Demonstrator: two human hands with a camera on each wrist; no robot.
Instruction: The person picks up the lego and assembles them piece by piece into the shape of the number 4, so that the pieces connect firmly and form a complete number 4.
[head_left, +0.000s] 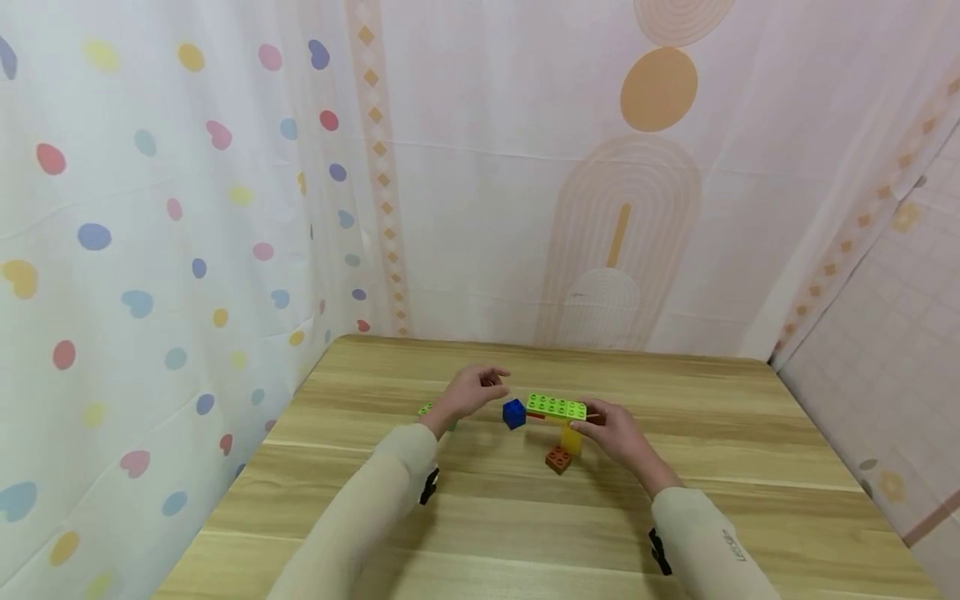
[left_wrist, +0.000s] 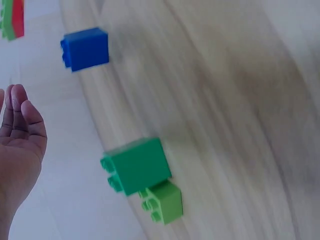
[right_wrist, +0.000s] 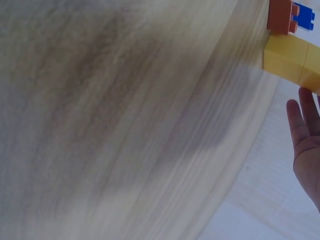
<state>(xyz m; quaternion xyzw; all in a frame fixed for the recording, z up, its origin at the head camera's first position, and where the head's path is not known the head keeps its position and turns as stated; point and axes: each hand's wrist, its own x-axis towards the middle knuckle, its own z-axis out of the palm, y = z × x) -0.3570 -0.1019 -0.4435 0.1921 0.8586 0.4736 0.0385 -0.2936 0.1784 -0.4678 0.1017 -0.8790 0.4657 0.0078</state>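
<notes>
At the left, a light green brick (left_wrist: 170, 204) and a darker green brick (left_wrist: 140, 167) stand together on the surface (head_left: 480, 533) by the wrist of the left hand (head_left: 471, 392), whose relaxed fingers hold nothing. A blue brick (head_left: 514, 414) stands just right of it, then a lime-topped structure (head_left: 556, 407) with red and yellow bricks (head_left: 572, 438) beneath, a brown brick (head_left: 558, 459) before it, its right end pinched by the right hand (head_left: 617, 427).
</notes>
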